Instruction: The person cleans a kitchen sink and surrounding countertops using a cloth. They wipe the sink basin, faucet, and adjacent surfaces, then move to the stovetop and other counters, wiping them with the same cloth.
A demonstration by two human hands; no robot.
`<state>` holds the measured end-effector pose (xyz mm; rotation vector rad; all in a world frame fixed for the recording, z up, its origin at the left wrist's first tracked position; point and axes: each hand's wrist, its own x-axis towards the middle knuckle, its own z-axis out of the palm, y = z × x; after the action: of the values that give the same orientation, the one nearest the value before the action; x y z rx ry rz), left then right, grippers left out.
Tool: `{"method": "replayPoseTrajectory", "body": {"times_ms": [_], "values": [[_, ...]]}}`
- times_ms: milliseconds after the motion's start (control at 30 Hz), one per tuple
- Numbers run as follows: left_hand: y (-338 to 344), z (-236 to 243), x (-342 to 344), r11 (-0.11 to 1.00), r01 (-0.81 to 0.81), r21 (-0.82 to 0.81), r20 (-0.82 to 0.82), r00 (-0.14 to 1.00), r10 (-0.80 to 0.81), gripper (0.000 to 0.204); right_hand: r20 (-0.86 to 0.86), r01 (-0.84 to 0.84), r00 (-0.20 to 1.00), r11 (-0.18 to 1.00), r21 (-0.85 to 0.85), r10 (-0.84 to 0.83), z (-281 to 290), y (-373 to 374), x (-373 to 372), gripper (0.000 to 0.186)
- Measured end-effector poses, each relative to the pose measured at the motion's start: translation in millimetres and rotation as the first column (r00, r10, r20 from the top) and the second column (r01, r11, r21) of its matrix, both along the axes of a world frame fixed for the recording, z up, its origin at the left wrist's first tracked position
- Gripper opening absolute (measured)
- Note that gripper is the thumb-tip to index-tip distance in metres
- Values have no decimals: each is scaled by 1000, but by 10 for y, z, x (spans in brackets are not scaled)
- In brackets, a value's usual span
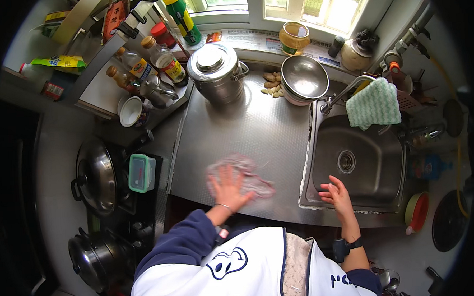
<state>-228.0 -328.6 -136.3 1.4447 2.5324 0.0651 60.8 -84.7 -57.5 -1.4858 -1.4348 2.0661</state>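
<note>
My left hand (230,192) lies flat on a pinkish-white cloth (249,171), its fingers spread. The cloth is crumpled and slightly blurred, and rests on the metal countertop (236,127) near its front edge. My right hand (336,192) hovers by the front left corner of the steel sink (365,187). Nothing is in it, and its fingers are apart and a little bent.
Toward the back stand a lidded steel pot (216,77), ginger pieces (271,84) and stacked bowls (305,77). A green cloth (373,104) hangs over the faucet. On the left are a covered wok (96,176), a green-lidded container (141,173) and sauce bottles (165,62).
</note>
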Motion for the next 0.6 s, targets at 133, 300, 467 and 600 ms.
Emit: {"method": "replayPoseTrajectory", "body": {"times_ms": [133, 300, 467, 600], "values": [[-10, 134, -1182, 884, -460, -89, -174, 881, 440, 100, 45, 79, 996, 997, 9, -79, -19, -66, 240, 39], [1134, 54, -1170, 986, -164, 0, -91, 982, 163, 90, 60, 152, 987, 988, 2, -152, -29, -193, 362, 35], [1366, 23, -68, 853, 509, 113, 11, 858, -513, 72, 43, 146, 988, 989, 22, -147, -21, -217, 434, 32], [697, 107, 423, 726, 676, 131, 140, 712, -688, 61, 40, 190, 981, 981, 27, -191, -54, -246, 699, 30]]}}
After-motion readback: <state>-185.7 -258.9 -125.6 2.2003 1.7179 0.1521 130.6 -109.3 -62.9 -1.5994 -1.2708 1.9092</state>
